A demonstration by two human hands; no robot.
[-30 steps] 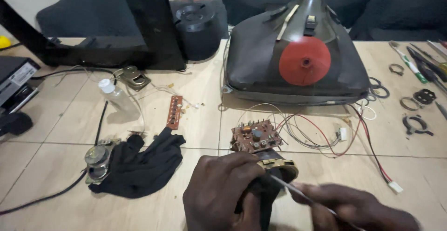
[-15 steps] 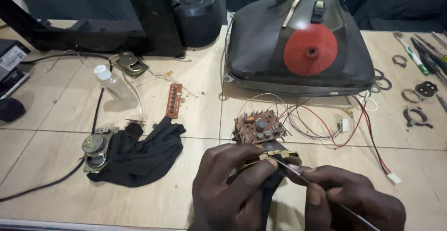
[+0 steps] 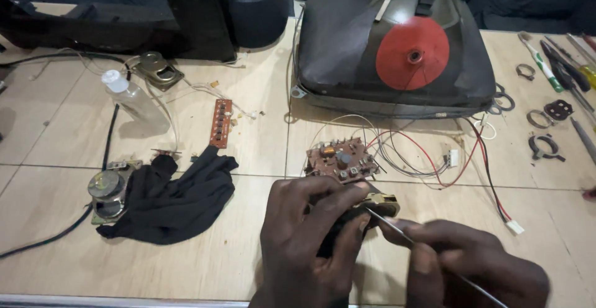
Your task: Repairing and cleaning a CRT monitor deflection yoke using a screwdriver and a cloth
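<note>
Since the earlier frame the hands are sitting a little closer to the circuit board (image 3: 341, 159), the view nearer. The left hand (image 3: 307, 240) is curling tight around a small dark part (image 3: 371, 207) on the desk (image 3: 56, 128). The right hand (image 3: 462, 264) is pinching a thin metal probe (image 3: 397, 228), its tip touching that part. A clear bottle (image 3: 131, 99) is lying on its side beyond the black cloth (image 3: 171, 196).

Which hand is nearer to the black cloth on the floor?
Left. The left hand grips a small part just right of the black cloth, while the right hand, holding a thin metal tool, is farther right.
</note>
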